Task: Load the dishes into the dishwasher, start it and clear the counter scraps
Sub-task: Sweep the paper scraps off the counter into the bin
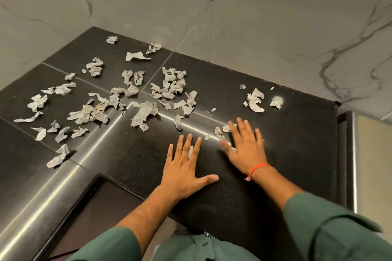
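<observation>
Scraps (144,112): crumpled paper bits lay scattered over the dark counter (297,133), thickest at left and centre; a small cluster sat apart near the right back corner, and a few pieces lay just beside the right fingertips.
Left hand (184,167): flat on the counter, fingers straight and spread, thumb out; a pale bit showed between two fingers, so a scrap may have been under them.
Right hand (244,146): palm down, fingers extended, blurred; one or two scraps lay under or against it. Red thread on wrist.
Dishes, dishwasher: neither was in view; loading could not be judged.
Step (judged): gathering scraps by sweeping with flat hands.
Method note: keep palms low and fingers together so bits do not slip through; sweep from the walls toward one pile near the front edge; fetch the right-hand cluster separately.
Risk: light paper may lift or skid off the edge.
</observation>
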{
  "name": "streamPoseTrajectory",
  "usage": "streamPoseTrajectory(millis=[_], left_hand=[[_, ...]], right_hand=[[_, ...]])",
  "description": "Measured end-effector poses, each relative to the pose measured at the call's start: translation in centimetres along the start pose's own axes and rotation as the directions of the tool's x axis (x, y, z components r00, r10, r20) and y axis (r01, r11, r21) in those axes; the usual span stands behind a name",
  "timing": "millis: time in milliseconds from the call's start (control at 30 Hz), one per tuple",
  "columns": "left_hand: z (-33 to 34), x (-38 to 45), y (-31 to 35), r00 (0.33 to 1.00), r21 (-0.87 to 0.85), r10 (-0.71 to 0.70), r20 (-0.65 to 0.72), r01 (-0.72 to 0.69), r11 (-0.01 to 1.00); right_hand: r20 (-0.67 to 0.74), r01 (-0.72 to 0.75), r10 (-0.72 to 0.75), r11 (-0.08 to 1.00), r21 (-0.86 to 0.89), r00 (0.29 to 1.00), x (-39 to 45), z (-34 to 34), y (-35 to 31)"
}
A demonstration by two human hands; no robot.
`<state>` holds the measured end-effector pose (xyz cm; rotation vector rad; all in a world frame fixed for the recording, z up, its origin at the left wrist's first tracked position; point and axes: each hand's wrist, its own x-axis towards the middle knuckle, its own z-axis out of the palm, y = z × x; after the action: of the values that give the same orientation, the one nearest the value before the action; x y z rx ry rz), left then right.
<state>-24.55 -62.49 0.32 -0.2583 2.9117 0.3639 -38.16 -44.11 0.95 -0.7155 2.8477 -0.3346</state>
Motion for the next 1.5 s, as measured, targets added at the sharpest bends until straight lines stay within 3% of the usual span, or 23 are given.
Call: streamPoseTrajectory(millis=[133, 233, 300, 467, 600, 800, 967, 1167, 1267, 1333, 1500], left_hand=[[0.3, 0.8, 0.9, 0.996, -0.045, 0.046, -0.080, -0.050, 0.998], [0.6, 1.0, 1.5, 0.989, -0.091, 0.023, -0.149, -0.037, 0.995], [0.5, 1.3, 1.6, 0.985, -0.097, 0.002, -0.174, -0.019, 0.995], [0.2, 2.0, 1.7, 0.984, -0.082, -0.015, -0.178, 0.001, 0.997], [0.2, 2.1, 1.7, 0.984, -0.069, -0.013, -0.179, 0.001, 0.998], [0.2, 2.2, 1.7, 0.984, -0.070, -0.018, -0.179, 0.005, 0.998], [0.0, 2.2, 1.8, 0.984, -0.084, -0.030, -0.175, 0.015, 0.996], [-0.1, 2.4, 1.8, 0.987, -0.082, -0.025, -0.159, 0.013, 0.997], [-0.1, 2.3, 1.7, 0.987, -0.082, -0.026, -0.160, 0.013, 0.997], [0.0, 2.4, 1.8, 0.986, -0.086, -0.029, -0.163, 0.015, 0.996], [0.1, 2.4, 1.7, 0.987, -0.078, -0.027, -0.156, 0.014, 0.997]], right_hand=[[0.068, 0.232, -0.232, 0.973, 0.006, 0.970, -2.3, 1.6, -2.8], [0.058, 0.279, -0.287, 0.953, 0.118, 0.956, -2.1, 1.3, -1.8], [-0.008, 0.272, -0.274, 0.948, 0.166, 0.962, -0.6, -0.3, 0.0], [-0.150, 0.145, -0.143, 0.989, 0.002, 0.978, 6.0, -6.0, 6.7], [-0.082, -0.014, 0.007, 0.996, -0.087, 0.997, 10.3, -7.8, 9.9], [0.050, -0.106, 0.105, 0.994, 0.024, 0.993, 12.2, -5.5, 9.0], [-0.041, 0.045, -0.050, 0.994, -0.104, 0.998, 7.1, -1.5, 5.1], [-0.003, 0.257, -0.258, 0.963, -0.082, 0.966, 3.2, 0.8, 1.0], [-0.010, 0.343, -0.342, 0.938, 0.056, 0.939, 3.8, 0.2, 1.0], [-0.055, 0.323, -0.319, 0.941, 0.103, 0.946, 6.0, -1.3, 1.7], [-0.073, 0.195, -0.194, 0.981, 0.003, 0.978, 14.9, -5.9, 4.7]])
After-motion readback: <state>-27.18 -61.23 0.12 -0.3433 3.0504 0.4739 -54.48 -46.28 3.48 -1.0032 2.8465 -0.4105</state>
